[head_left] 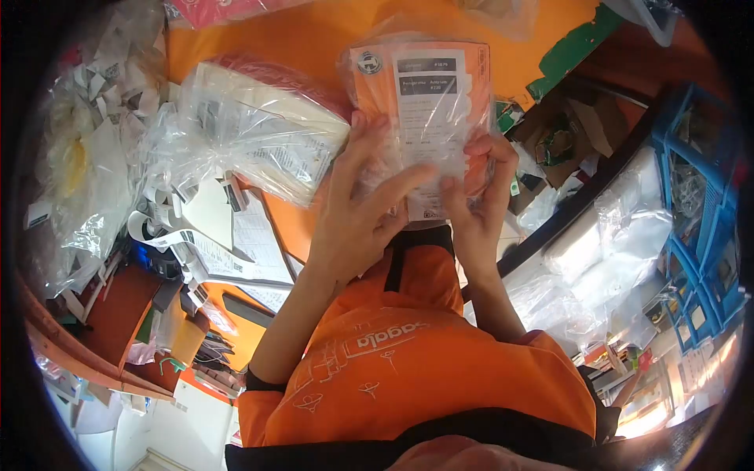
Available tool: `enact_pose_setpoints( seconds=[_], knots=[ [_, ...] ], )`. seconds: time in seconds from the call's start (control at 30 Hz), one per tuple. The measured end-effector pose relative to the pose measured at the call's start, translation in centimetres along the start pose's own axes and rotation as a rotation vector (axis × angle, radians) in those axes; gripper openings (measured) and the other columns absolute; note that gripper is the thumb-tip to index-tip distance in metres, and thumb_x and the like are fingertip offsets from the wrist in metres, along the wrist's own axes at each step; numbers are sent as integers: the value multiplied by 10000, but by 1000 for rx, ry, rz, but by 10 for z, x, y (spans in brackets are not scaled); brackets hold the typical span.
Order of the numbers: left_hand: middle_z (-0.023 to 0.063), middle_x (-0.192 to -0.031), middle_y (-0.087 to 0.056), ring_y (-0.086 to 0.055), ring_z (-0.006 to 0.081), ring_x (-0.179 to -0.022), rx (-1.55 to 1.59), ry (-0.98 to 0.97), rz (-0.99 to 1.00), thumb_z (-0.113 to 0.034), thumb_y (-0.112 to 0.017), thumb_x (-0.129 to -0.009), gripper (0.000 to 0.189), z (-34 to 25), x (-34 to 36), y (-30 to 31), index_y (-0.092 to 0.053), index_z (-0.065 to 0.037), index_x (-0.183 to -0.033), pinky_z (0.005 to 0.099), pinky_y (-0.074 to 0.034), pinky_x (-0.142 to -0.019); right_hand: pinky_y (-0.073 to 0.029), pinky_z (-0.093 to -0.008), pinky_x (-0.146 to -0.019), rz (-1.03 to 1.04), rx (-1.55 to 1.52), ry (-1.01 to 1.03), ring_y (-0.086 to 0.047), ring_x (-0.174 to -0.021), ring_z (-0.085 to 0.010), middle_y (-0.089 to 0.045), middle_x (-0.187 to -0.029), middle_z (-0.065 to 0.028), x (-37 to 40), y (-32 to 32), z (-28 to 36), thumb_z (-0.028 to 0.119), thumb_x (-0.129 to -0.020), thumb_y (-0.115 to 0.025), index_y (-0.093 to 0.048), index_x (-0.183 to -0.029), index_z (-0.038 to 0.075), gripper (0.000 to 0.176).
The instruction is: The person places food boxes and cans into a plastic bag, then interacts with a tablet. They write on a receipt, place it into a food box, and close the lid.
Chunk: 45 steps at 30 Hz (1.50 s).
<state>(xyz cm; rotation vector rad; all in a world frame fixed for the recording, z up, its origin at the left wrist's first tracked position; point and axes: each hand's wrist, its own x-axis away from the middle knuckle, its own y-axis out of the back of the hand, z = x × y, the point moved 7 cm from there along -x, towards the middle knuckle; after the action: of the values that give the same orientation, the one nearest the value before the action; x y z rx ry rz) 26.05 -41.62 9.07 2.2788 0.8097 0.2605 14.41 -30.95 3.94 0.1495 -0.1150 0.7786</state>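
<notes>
A plastic-wrapped packet (428, 106) with an orange and white printed front is held up before my chest. My left hand (361, 192) grips its left side, with a finger or thumb stretched across the clear wrap. On the opposite edge, my right hand (481, 192) holds the packet, its thumb on the lower front and its fingers curled at the side. Loose clear film stands out beyond the packet's top left corner. Just left of my left hand lies another clear plastic bag (263, 129) with a stack of printed papers in it, its gathered end pointing left.
An orange tabletop (314, 35) lies beneath. Clear bags with paper scraps (94, 157) crowd the left, above a curling paper strip (177, 239) and written sheets. A blue plastic rack (695, 220), clear plastic wrap (613, 235) and an open cardboard box (577, 129) are on the right.
</notes>
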Motion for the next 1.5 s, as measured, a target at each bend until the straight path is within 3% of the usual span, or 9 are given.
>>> enact_pose_setpoints(
  seconds=[0.5, 0.57, 0.77, 0.93, 1.07, 1.27, 1.33, 1.4, 1.5],
  knots=[
    [122, -1366, -456, -407, 370, -1369, 176, -41, -149, 8, -712, -696, 371, 14, 13, -6, -714, -143, -1036, 440, -449, -1071, -234, -421, -1126, -96, 47, 136, -301, -1319, -327, -331, -1352, -163, 17, 4, -7, 133, -822, -694, -387, -1351, 42, 618],
    [118, -1372, -467, -417, 356, -1363, 173, -40, -158, 0, -710, -709, 363, 9, 15, 0, -711, -142, -1043, 422, -467, -1051, -247, -448, -1117, -298, 129, -270, -321, -1298, -347, -343, -1353, -203, 31, 7, -28, 226, -843, -713, -352, -1381, 23, 679],
    [174, -1404, -513, -419, 377, -1367, 179, -266, -175, -33, -713, -762, 288, -14, 58, 28, -694, -91, -1044, 431, -459, -1051, -314, -425, -1061, -142, -146, -253, -395, -1222, -270, -380, -1323, -190, 80, 8, 3, 260, -895, -684, -322, -1378, 20, 650],
    [105, -1398, -558, -375, 451, -1381, 101, -565, -498, -177, -734, -802, 295, -94, 106, 181, -711, -201, -1095, 480, -377, -1118, -288, -373, -1087, 158, -447, 226, -343, -1291, -216, -328, -1391, -120, 93, -73, 176, 146, -934, -602, -175, -1434, 45, 666],
    [-64, -1396, -559, -372, 505, -1331, -760, -433, -937, -261, -816, -639, 503, -137, 147, 308, -700, -399, -1108, 494, -353, -1134, -367, -337, -1034, 653, -518, 462, -341, -1294, -185, -296, -1403, -109, 95, -187, 325, 84, -930, -607, -177, -1451, 62, 676],
    [33, -1302, -604, -515, 285, -1224, -1125, -245, -1194, -154, -849, -566, 660, -93, 206, 473, -661, -208, -1197, 432, -369, -1085, -536, -279, -597, 1316, -644, 390, -659, -829, -171, -602, -1096, -110, 113, -420, 420, 225, -852, -730, -274, -1367, 64, 707],
    [83, -1271, -620, -556, 296, -1184, -1169, -144, -1211, -135, -841, -597, 648, -64, 221, 504, -637, -113, -1212, 431, -394, -1037, -461, -434, -989, 1455, -456, 455, -493, -1261, -270, -403, -1402, -200, 127, -456, 418, 285, -861, -726, -350, -1403, 66, 695],
    [111, -1248, -629, -568, 318, -1169, -1148, -123, -1149, -188, -849, -650, 633, -33, 233, 535, -626, -91, -1236, 428, -410, -1028, -394, -464, -1052, 649, -337, 1028, -355, -1355, -352, -240, -1479, -243, 140, -422, 393, 313, -834, -734, -396, -1398, 55, 707],
    [142, -1275, -621, -567, 326, -1194, -1053, 65, -1138, -251, -820, -770, 572, 21, 242, 578, -612, -80, -1274, 410, -409, -1043, -357, -460, -1074, 708, -355, 1124, -269, -1384, -392, -158, -1502, -230, 146, -320, 357, 206, -800, -734, -389, -1409, 41, 719]
  ],
)
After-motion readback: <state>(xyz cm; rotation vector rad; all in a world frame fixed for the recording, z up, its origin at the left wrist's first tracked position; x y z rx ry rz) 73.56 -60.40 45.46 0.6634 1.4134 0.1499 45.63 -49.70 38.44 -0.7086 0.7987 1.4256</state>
